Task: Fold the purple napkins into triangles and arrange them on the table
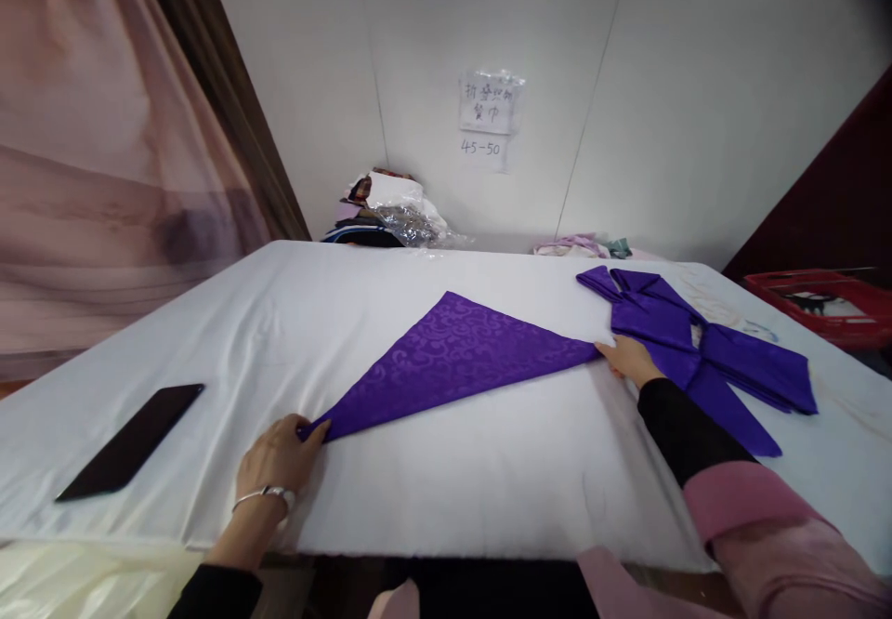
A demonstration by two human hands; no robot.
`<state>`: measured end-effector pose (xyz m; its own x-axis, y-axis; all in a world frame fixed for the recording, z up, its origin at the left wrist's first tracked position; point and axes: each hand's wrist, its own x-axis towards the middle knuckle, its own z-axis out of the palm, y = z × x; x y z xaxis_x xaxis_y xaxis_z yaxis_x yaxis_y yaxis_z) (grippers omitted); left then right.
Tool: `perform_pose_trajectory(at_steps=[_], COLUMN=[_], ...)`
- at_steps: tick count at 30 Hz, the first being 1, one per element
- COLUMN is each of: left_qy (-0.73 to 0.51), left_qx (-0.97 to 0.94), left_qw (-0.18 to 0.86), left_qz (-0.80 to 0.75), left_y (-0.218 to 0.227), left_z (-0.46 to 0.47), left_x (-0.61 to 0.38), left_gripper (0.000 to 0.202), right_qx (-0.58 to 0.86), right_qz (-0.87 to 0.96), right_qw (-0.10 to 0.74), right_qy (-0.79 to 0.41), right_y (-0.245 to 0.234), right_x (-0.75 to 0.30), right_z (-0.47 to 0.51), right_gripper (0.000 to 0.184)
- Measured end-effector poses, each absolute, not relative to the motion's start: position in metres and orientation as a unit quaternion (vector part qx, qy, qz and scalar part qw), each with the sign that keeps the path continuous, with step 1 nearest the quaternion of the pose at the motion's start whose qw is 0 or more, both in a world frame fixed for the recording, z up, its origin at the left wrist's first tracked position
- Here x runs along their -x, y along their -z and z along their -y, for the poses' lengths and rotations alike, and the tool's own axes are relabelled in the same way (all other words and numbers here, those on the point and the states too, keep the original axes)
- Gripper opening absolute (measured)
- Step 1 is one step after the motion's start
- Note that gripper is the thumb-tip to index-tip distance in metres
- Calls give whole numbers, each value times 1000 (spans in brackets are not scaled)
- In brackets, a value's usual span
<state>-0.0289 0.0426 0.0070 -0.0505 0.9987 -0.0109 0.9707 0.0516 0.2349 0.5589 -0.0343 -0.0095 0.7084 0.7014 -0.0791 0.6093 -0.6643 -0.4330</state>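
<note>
A purple patterned cloth napkin (460,359), folded into a triangle, lies on the white-covered table (446,498) with its peak pointing away from me. My left hand (282,456), with a silver bracelet at the wrist, pinches the near left corner. At the far right corner, my right hand (627,359) is closed on the tip of the same napkin. The long edge runs fairly straight between my two hands. Just beyond my right hand and partly behind my forearm is a group of tied or folded purple cloths (648,317).
A dark flat phone-like slab (132,442) lies at the left. Folded fabrics and clear plastic (394,210) are heaped at the back edge, with more cloths (582,245) to their right. Paper signs (488,117) hang on the wall. A red crate (822,308) stands beyond the right side.
</note>
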Motion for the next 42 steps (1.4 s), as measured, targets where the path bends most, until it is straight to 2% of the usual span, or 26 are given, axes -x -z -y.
perform_pose_trajectory(at_steps=[4,8,12,16,21,28,32,42], left_qy=[-88,-146,-271,-404,-496,-568,-585,-599], left_qx=[-674,-629,-537,-425,-347,-326,-327,-292], left_qw=[118,167,318,458,510,502,506,543], left_qz=[-724,-745,-733,-669,-611,-565,-543,-510], left_y=[-11,-11,-2,2,1,2,3,9], left_z=[-45,-47,-50,-48,-43,-41,-38,-30], left_x=[28,31,35,34,28,17,10,5], left_gripper=[34,32,29,34,35,38,42,48], right_qx=[895,861,824,809,781,645,563,496], right_qz=[337,332,325,319,461,673,756,840], right_qw=[253,359,449,486,420,356,330,214], right_qy=[-146,-141,-119,-88,34,68,39,-56], right_y=[15,22,21,6,-38,-86,-84,-52], right_x=[-557,-551,-545,-537,-495,-369,-291,-143], right_z=[25,26,25,15,-4,-35,-49,-57], right_gripper=[53,42,44,51,47,41,40,41])
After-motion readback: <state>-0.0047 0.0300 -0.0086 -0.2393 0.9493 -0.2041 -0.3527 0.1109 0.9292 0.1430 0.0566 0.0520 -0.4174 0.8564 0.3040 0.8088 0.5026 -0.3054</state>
